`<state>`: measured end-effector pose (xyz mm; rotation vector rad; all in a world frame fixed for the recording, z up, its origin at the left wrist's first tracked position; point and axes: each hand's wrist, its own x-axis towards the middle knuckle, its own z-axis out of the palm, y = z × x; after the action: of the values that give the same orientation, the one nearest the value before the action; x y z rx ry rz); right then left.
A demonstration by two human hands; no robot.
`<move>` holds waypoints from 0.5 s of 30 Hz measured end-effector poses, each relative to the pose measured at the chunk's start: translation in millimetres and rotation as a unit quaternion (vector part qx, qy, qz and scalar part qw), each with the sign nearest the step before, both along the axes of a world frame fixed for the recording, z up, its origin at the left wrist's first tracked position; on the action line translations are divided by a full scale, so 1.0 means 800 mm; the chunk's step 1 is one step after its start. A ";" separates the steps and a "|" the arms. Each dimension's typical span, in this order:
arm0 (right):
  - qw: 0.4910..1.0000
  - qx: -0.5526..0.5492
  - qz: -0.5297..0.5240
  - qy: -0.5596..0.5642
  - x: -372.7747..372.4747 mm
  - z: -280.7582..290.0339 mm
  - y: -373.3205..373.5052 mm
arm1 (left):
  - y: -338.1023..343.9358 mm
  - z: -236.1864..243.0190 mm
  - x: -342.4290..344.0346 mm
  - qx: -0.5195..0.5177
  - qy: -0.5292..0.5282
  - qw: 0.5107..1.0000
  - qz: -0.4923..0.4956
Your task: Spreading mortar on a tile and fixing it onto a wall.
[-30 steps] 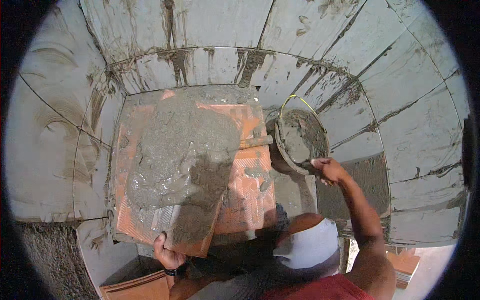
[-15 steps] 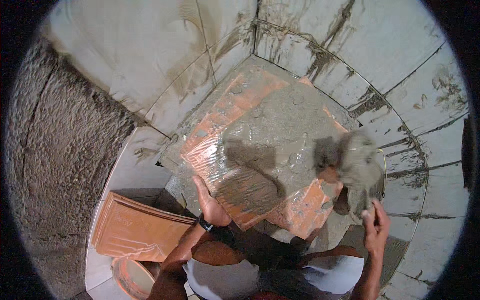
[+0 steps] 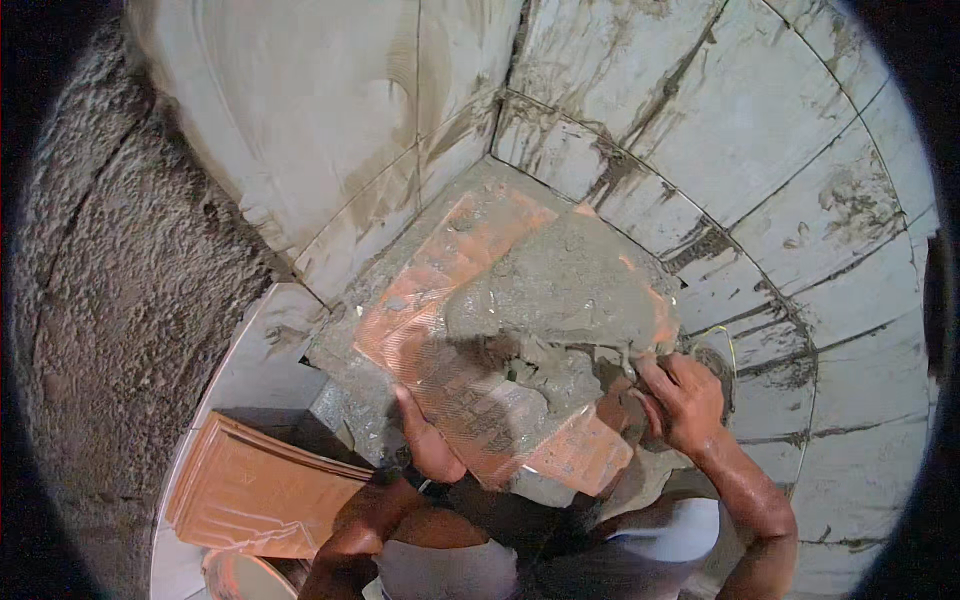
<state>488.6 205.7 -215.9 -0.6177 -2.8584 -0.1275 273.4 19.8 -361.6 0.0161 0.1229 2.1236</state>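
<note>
Ribbed orange tile backs (image 3: 480, 430) are spread before me, much of them under wet grey mortar (image 3: 560, 290). I cannot tell how many pieces lie under it. My left hand (image 3: 432, 445), a dark band at its wrist, grips the near left tile edge, thumb up along the side and fingers hidden beneath. At the right, my right hand (image 3: 688, 400) is closed round the handle of a trowel, low over the mortar at the tile's right side. A fresh lump of mortar (image 3: 545, 370) sits by it; the trowel's blade is mostly hidden.
A stack of orange tiles (image 3: 265, 490) leans at the lower left, beside a round orange tub (image 3: 245, 575). A bucket with a thin yellow handle (image 3: 725, 345) stands behind my right hand. Smeared pale wall tiles (image 3: 640, 180) meet in the far corner; rough cement (image 3: 130, 300) lies left.
My right hand has swung left and inward with the mortar-laden trowel, bringing it down over the tile. A new lump of mortar lies there. The left hand keeps its hold.
</note>
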 end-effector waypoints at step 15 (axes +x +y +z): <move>0.998 0.025 0.013 -0.052 -0.012 0.017 -0.015 | 0.002 0.002 -0.006 -0.037 -0.033 0.998 -0.035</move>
<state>478.7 193.4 -202.7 -0.5800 -2.9510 -0.2333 268.2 21.6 -360.2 -0.0919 0.1593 2.0459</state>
